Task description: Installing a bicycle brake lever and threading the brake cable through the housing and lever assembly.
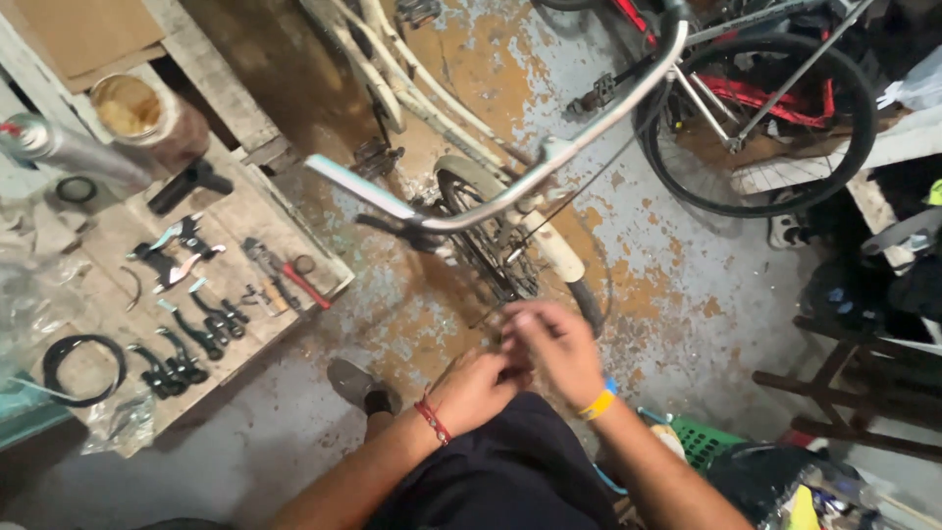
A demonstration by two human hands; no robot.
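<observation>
Item: our left hand (476,388) and right hand (554,344), fingers pinching a thin black cable (574,196) at six o'clock below the cream bicycle's handlebar (549,162); we judged steady tension best.

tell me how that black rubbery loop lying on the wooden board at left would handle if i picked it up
The black rubbery loop would probably sag out of round when lifted by one side, since it looks thin and coiled. It seems light for its size, being a slim ring. Lying flat on the wooden board, it is unlikely to roll.
</observation>
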